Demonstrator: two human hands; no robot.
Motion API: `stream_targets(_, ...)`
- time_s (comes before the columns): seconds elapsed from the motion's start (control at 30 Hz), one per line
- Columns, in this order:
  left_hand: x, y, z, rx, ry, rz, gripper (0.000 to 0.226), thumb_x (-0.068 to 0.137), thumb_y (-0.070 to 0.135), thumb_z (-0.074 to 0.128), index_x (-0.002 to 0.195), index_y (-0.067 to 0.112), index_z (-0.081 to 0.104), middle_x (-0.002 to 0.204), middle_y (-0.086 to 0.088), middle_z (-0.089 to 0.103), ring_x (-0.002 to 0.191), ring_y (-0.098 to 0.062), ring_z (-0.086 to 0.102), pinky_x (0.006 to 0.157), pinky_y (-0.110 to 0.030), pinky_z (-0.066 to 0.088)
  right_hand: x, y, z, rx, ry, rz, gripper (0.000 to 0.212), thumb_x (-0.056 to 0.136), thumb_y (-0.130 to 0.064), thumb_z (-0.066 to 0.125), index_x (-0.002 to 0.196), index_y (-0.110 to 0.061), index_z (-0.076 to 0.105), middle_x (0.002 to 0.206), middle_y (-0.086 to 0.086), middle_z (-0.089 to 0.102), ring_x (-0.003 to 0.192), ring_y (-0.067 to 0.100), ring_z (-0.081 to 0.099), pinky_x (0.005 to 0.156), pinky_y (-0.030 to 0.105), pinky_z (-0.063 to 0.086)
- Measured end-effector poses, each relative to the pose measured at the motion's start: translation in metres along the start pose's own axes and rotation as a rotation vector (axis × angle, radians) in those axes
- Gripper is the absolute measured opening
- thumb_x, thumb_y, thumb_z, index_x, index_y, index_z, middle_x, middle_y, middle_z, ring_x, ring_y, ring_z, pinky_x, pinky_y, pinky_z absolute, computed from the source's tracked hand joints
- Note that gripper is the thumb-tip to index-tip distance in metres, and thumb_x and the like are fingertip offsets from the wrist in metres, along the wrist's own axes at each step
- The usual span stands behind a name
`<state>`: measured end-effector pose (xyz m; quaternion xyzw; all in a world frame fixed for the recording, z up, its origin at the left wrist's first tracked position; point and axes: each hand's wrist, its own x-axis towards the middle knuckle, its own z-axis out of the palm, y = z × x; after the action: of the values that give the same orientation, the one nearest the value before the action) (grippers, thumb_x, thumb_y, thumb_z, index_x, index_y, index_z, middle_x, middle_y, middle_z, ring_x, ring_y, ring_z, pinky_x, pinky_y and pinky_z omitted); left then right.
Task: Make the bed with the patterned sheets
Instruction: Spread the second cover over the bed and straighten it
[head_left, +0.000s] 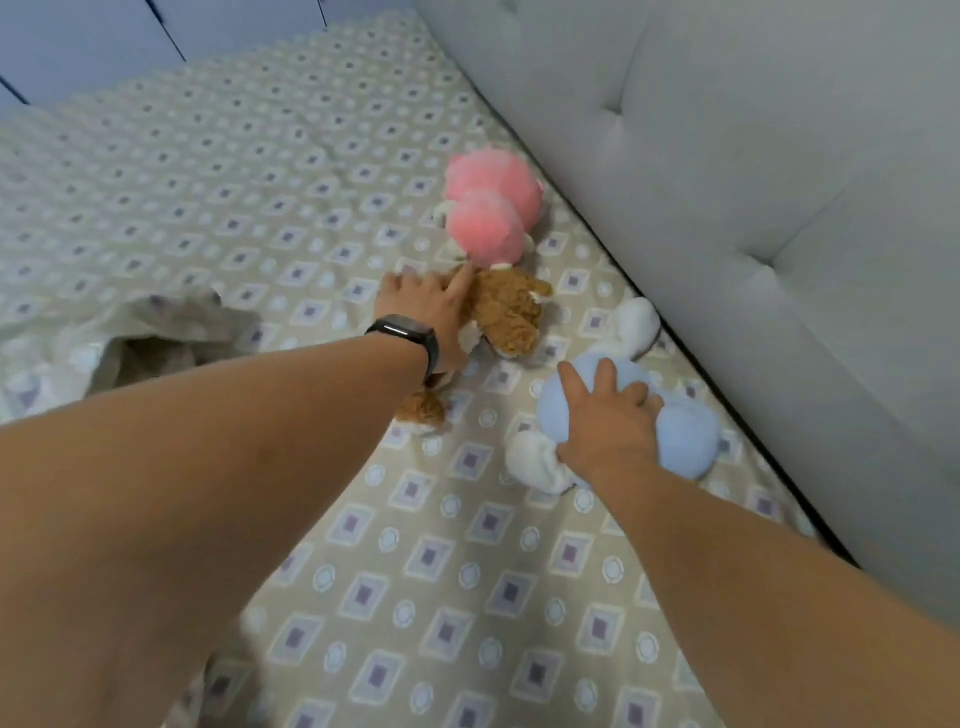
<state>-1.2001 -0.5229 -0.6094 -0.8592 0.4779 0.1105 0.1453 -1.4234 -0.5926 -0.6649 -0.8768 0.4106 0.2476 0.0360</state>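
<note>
Both hands are extended over the bed. Left hand (431, 306) lies spread, fingers fairly straight, on the brown plush toy (511, 317), just near of the pink plush toy (491, 213). Right hand (608, 415) rests on the blue plush toy (675, 431) with fingers curved over it; a firm grip cannot be confirmed. Patterned sheet (260, 171) covers the mattress, flat at far left and bunched at the near left edge (156, 332). Padded headboard (727, 182) stands at right. Assessment: sheet is light, soft and limp; take it at edges or corners. Toys are light and squashy.
</note>
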Motion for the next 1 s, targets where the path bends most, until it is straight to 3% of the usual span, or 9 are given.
stream_targets(0.07,-0.002,-0.004,0.014,-0.168,-0.103,-0.102,0.092,0.070,0.080,0.056,0.141,0.027,0.033,0.119,-0.009,0.056,0.101,-0.036,0.059,0.087,-0.047,0.053,0.005,0.002,0.007,-0.022,0.044,-0.019,0.101,0.088,-0.056,0.064,0.159,-0.038,-0.007,0.161,0.017,0.007,0.131,0.052,0.036,0.114,0.058,0.028)
stream_targets(0.13,-0.014,-0.001,0.028,-0.143,-0.073,-0.113,0.085,0.068,0.087,0.046,0.126,0.024,0.040,0.103,-0.008,0.056,0.087,-0.034,0.060,0.079,-0.044,0.054,0.009,0.005,0.013,-0.048,0.077,-0.033,0.097,0.090,-0.053,0.062,0.159,-0.038,-0.004,0.159,0.017,0.013,0.126,0.048,0.042,0.112,0.054,0.032)
stream_targets(0.27,-0.027,0.005,0.019,-0.085,-0.128,-0.084,0.061,0.075,0.058,0.064,0.118,0.019,0.043,0.089,-0.006,0.057,0.075,-0.030,0.058,0.071,-0.041,0.055,0.013,0.003,0.010,-0.071,0.065,-0.029,0.092,0.090,-0.053,0.062,0.158,-0.038,0.002,0.152,0.016,0.020,0.121,0.045,0.046,0.108,0.052,0.037)
stream_targets(0.37,-0.050,0.004,0.004,-0.210,-0.287,-0.101,0.076,0.074,0.052,0.074,0.135,0.020,0.041,0.100,-0.004,0.060,0.083,-0.028,0.060,0.068,-0.039,0.054,-0.003,0.005,0.001,-0.029,0.105,-0.047,0.082,0.089,-0.053,0.064,0.156,-0.038,0.018,0.145,0.013,0.029,0.112,0.040,0.051,0.097,0.044,0.042)
stream_targets(0.43,-0.081,0.006,0.008,-0.393,-0.462,-0.105,0.099,0.074,0.059,0.077,0.152,0.023,0.028,0.126,-0.007,0.058,0.107,-0.032,0.059,0.082,-0.044,0.056,-0.021,0.015,-0.012,0.086,0.089,-0.055,0.076,0.089,-0.051,0.065,0.153,-0.037,0.027,0.141,0.012,0.032,0.107,0.038,0.054,0.084,0.040,0.041)
stream_targets(0.53,-0.156,0.011,0.009,-0.616,-0.547,-0.166,0.095,0.073,0.063,0.076,0.149,0.023,0.034,0.130,-0.006,0.058,0.107,-0.029,0.060,0.087,-0.044,0.057,-0.068,0.022,-0.042,0.347,-0.128,-0.039,0.078,0.088,-0.056,0.065,0.153,-0.045,0.024,0.144,0.008,0.031,0.113,0.039,0.056,0.083,0.040,0.046)
stream_targets(0.63,-0.237,0.017,0.010,-0.857,-0.378,-0.367,0.085,0.072,0.064,0.072,0.140,0.025,0.038,0.105,-0.001,0.062,0.087,-0.024,0.062,0.073,-0.040,0.058,-0.138,0.014,-0.053,0.678,-0.100,0.036,0.079,0.085,-0.056,0.071,0.151,-0.047,0.028,0.149,0.007,0.029,0.119,0.039,0.054,0.087,0.044,0.051)
stream_targets(0.77,-0.308,-0.001,-0.014,-1.050,-0.122,-0.453,0.079,0.069,0.063,0.074,0.134,0.032,0.042,0.116,0.004,0.064,0.097,-0.020,0.062,0.082,-0.041,0.056,-0.197,-0.025,-0.083,0.959,-0.084,-0.024,0.084,0.081,-0.050,0.079,0.151,-0.040,0.033,0.147,0.006,0.032,0.124,0.033,0.050,0.088,0.035,0.043)
stream_targets(1.0,-0.428,-0.128,-0.049,-1.052,0.350,-0.629,0.088,0.069,0.058,0.075,0.145,0.036,0.038,0.131,0.003,0.051,0.111,-0.020,0.057,0.085,-0.045,0.055,-0.283,-0.165,-0.174,1.160,-0.083,-0.293,0.085,0.081,-0.053,0.078,0.151,-0.039,0.033,0.147,-0.001,0.036,0.127,0.021,0.048,0.089,0.032,0.039)
